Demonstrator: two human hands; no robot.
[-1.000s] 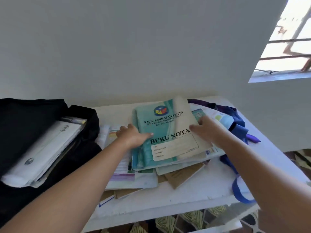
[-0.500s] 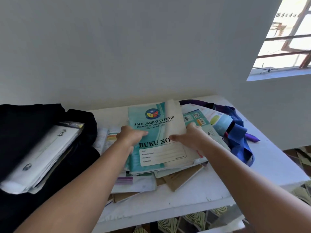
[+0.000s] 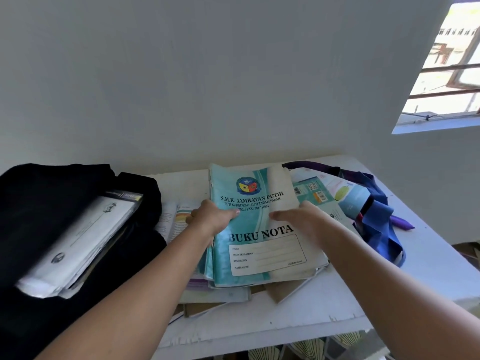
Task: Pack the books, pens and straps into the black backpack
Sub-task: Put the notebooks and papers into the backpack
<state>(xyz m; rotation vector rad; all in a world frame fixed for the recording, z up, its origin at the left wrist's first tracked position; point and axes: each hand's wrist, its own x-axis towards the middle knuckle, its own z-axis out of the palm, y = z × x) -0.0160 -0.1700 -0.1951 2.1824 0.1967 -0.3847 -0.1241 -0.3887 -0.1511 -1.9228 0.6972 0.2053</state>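
A teal "BUKU NOTA" notebook (image 3: 257, 245) tops a small stack of thin notebooks on the white table (image 3: 428, 271). My left hand (image 3: 211, 218) grips the stack's left edge, thumb on the cover. My right hand (image 3: 302, 216) grips its right edge, thumb on top. The stack's far end is tilted up off the pile of other books (image 3: 215, 294) beneath. The black backpack (image 3: 46, 201) lies open at the left with white books (image 3: 78, 242) sticking out of it. Blue and purple straps (image 3: 376, 224) lie in a heap at the right.
A white wall stands right behind the table. An open book (image 3: 174, 216) lies between the backpack and the stack. More booklets (image 3: 337, 196) sit under the straps. A window (image 3: 452, 61) is at the upper right. The table's front edge is chipped.
Both hands closed in on the notebook stack's sides and took hold of it. The stack has tipped up at its far end and slid slightly left.
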